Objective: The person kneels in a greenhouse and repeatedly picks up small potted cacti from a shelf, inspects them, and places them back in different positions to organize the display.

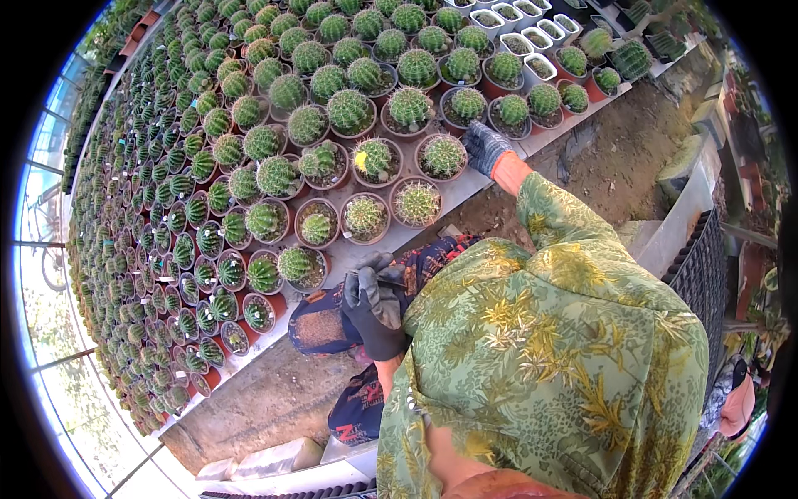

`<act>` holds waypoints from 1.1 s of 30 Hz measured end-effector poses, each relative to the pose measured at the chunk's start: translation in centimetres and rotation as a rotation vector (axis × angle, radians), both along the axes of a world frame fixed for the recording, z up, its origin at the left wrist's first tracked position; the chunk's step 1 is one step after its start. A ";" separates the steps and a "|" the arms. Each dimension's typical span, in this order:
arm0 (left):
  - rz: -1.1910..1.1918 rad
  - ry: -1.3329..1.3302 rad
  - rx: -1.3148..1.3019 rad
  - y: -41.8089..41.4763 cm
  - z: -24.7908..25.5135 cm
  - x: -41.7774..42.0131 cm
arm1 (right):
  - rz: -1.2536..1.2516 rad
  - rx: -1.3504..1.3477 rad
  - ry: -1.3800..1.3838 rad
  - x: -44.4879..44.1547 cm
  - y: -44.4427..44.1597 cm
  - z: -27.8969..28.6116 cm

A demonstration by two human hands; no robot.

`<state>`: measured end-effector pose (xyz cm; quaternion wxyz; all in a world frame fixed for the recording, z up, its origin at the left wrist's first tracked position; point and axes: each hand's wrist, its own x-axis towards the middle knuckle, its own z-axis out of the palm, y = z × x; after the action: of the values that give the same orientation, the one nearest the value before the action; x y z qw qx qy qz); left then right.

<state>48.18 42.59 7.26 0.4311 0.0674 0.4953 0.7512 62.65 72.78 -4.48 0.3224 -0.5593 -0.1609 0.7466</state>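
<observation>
My right hand (pixel 486 150), in a grey knitted glove, reaches to the near edge of the bench. Its fingertips are beside a potted round cactus (pixel 467 103) and a smaller potted cactus (pixel 514 110); whether they grip a pot is hidden. Just left of that hand stands a spiny cactus in a brown pot (pixel 442 156). My left hand (pixel 374 299), in a dark grey coated glove, is over my knee with its fingers bent. Whether it holds anything I cannot tell. Nearby are a potted cactus (pixel 299 264) and a cactus with a yellow flower (pixel 374 158).
Several rows of potted cacti (pixel 168 199) fill the bench (pixel 349 252). White square pots (pixel 539 67) stand at the upper right. A dirt path (pixel 611 143) runs alongside, with concrete blocks (pixel 679 174) and a black plastic crate (pixel 698 268) beyond.
</observation>
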 end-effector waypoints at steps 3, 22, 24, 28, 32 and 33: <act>0.001 -0.016 -0.010 0.0 -0.2 -0.1 | -0.047 0.000 0.018 -0.1 0.3 -0.7; 0.049 -0.059 -0.001 0.2 -0.3 -0.1 | 0.004 0.047 0.150 0.3 0.2 -1.0; 0.017 -0.030 -0.024 0.2 -0.4 0.0 | 0.031 0.069 0.191 0.6 0.6 -1.5; -0.008 0.015 -0.033 0.2 0.0 0.1 | 0.056 0.048 0.144 0.5 0.3 -1.2; -0.004 0.024 -0.035 0.1 -0.4 0.0 | 0.068 0.049 0.144 0.6 0.4 -1.5; -0.004 0.022 -0.030 0.2 -0.4 0.0 | 0.070 0.046 0.143 0.8 0.7 -2.0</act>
<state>48.21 42.80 6.87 0.4280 0.0704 0.5113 0.7419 63.41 73.44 -6.43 0.3194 -0.4912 -0.1739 0.7915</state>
